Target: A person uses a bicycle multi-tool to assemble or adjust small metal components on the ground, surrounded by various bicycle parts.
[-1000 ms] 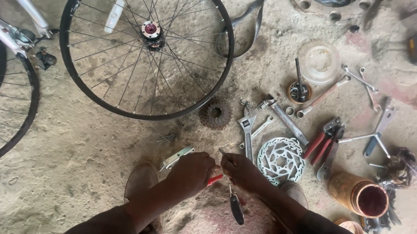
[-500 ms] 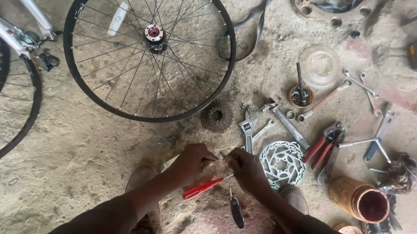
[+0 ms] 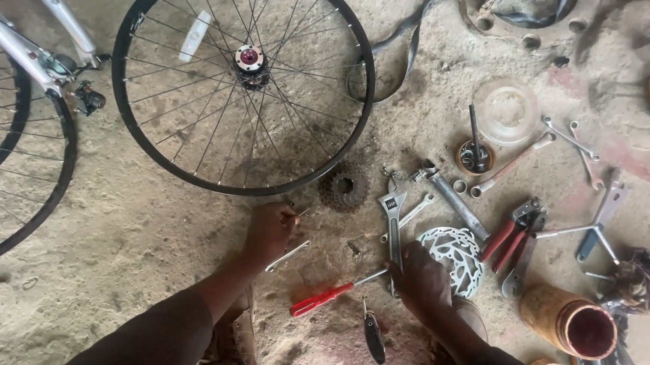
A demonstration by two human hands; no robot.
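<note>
My left hand [image 3: 269, 228] is closed, pinching a small thin metal part just below the rim of the black spoked bicycle wheel [image 3: 154, 153] that lies flat on the ground. My right hand [image 3: 420, 278] rests palm down on the floor, its fingers over the lower end of a silver adjustable wrench [image 3: 392, 209] and beside the tip of a red-handled screwdriver [image 3: 325, 299]. A brake disc rotor [image 3: 456, 251] lies right next to that hand. A small flat spanner [image 3: 288, 255] lies between my hands. The right hand's grip is hidden.
A sprocket cassette [image 3: 343, 189] sits below the wheel. Red pliers [image 3: 510, 235], spanners [image 3: 576, 141], a three-way wrench [image 3: 596, 233], a clear lid [image 3: 506, 107] and a brown tin [image 3: 576, 322] spread right. A bicycle frame with wheel [image 3: 28, 59] lies left; a black-handled tool [image 3: 373, 337] is near my feet.
My hands were together over the screwdriver; they have parted. The left went up toward the wheel rim, the right moved right to the wrench, and the screwdriver now lies uncovered on the ground.
</note>
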